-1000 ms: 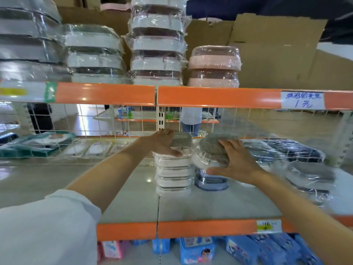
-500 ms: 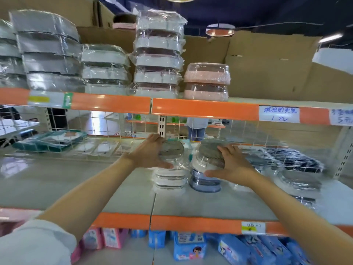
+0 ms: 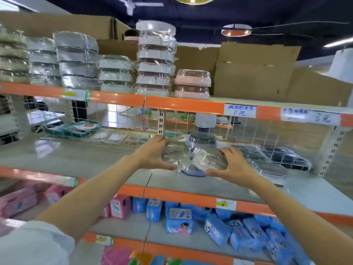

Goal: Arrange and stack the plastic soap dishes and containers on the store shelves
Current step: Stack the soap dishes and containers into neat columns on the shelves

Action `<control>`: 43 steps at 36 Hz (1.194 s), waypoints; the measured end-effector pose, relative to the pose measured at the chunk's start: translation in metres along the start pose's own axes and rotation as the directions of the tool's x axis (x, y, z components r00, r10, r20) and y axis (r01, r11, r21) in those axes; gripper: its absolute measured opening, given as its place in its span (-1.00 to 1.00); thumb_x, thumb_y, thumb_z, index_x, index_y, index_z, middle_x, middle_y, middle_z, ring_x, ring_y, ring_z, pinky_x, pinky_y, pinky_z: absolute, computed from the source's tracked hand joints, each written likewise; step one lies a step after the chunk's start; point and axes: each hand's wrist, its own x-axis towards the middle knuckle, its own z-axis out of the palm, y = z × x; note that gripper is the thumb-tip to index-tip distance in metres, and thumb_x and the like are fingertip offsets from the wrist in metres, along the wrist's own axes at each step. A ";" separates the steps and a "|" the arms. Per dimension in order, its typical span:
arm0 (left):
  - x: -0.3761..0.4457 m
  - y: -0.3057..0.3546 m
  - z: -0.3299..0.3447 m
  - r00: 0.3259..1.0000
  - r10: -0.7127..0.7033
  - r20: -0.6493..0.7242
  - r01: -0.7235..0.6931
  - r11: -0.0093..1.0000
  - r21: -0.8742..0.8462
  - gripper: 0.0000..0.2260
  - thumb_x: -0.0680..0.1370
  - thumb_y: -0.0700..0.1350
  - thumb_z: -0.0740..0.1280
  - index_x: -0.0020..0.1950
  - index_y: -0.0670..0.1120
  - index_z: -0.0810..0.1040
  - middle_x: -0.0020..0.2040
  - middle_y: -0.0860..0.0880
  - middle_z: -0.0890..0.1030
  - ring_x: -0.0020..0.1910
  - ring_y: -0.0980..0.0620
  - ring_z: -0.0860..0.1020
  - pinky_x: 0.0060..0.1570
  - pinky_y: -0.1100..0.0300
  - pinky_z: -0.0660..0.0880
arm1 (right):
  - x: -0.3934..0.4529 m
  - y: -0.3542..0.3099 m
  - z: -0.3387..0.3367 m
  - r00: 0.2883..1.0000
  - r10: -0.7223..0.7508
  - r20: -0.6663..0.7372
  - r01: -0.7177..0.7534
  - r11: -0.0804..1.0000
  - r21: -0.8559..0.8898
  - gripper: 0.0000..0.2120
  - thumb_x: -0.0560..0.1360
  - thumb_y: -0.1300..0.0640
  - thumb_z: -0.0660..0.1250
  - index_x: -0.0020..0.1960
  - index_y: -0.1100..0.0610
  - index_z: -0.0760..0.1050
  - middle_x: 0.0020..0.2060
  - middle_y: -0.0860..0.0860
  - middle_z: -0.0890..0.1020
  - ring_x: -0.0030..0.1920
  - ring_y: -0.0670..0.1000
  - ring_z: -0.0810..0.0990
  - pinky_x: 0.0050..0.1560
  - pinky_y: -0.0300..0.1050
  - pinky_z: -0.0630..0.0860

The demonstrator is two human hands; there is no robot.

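My left hand grips a wrapped grey-and-white soap dish, lifted above the middle shelf. Beside it, my right hand grips a second wrapped soap dish, tilted. Behind them stands a blue-grey container. The stack that stood under my left hand is hidden. On the upper shelf stand stacks of wrapped grey and white dishes, with two pink ones at the right.
Cardboard boxes fill the upper shelf's right. Dark wrapped trays lie right of my hands; a green tray sits far left by the wire back grid. Blue and pink packs fill the lower shelf.
Both hands have lifted their dishes up off the stacks. The view has tilted upward, so the shelves sit lower in frame.
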 end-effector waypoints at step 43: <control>0.244 0.097 -0.139 0.958 0.085 -0.274 -0.163 0.947 -0.277 -0.44 0.35 0.21 0.47 0.19 -0.03 0.35 0.11 0.04 0.46 0.02 0.11 0.44 -0.02 0.25 0.37 | 0.184 0.067 -0.177 0.997 0.043 0.068 -0.047 0.997 0.062 0.08 0.21 -0.26 0.53 0.52 0.12 0.09 0.46 0.04 0.27 0.42 0.09 0.28 0.43 0.07 0.24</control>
